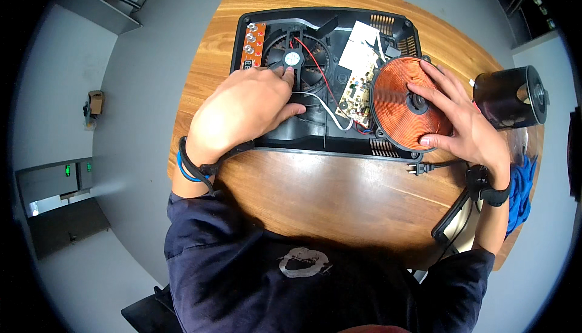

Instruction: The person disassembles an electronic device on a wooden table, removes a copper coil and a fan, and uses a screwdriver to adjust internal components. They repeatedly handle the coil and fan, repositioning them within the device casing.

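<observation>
An open black plastic appliance housing [279, 139] lies on the wooden table. My left hand [248, 99] rests on its fan [306, 57], fingertips at the middle near the hub, thumb apart below. My right hand [461, 124] grips the round copper coil [394, 102] at the housing's right, fingers over the top and thumb near the lower edge. Left of the fan is an orange button board [254, 42]. Between fan and coil lie a green-cream circuit board [351, 99], a white sheet [357, 42], and red and white wires.
The wooden table [309, 193] also bears a black cylindrical container [509, 96] at right, a blue cloth [521, 187], a plug with cable [424, 168] and a dark-rimmed flat object [451, 221]. A small cardboard box [96, 102] sits on the floor at left.
</observation>
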The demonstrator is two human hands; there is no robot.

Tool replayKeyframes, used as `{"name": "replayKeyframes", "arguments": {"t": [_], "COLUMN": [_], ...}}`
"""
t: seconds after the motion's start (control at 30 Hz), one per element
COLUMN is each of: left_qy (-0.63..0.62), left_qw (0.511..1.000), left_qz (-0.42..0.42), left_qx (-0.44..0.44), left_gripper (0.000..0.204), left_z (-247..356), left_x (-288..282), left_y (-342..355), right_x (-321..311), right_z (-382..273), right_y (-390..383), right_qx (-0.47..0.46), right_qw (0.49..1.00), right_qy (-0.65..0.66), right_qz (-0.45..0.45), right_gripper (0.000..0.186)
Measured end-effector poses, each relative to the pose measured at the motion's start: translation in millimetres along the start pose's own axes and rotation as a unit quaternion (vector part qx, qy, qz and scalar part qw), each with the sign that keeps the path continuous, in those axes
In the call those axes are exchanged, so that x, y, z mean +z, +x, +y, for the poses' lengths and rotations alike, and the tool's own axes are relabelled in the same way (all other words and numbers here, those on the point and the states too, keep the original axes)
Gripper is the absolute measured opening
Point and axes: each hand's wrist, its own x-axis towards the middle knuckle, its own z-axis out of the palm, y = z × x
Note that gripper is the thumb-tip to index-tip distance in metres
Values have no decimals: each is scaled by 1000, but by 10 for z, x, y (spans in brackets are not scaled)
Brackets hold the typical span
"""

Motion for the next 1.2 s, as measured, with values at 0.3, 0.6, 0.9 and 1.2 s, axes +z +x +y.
{"name": "replayKeyframes", "arguments": {"t": [0.3,0.6,0.9,1.2], "left_qy": [-3,5,-5,-15], "left_qw": [1000,999,998,998], "left_qz": [1,4,-2,22], "left_qx": [13,49,57,60], "left_gripper": [60,41,33,32], "left_z": [-52,-86,-142,-125], "left_x": [58,58,47,70], "left_y": [10,19,70,35], "right_x": [-39,41,66,71], "right_z": [-54,8,29,2], "right_y": [26,60,44,39], "right_qx": [32,38,37,19], "right_qw": [999,998,998,999], "right_qy": [16,52,53,47], "right_qz": [-24,-25,-23,3], "right_gripper": [103,112,111,109]}}
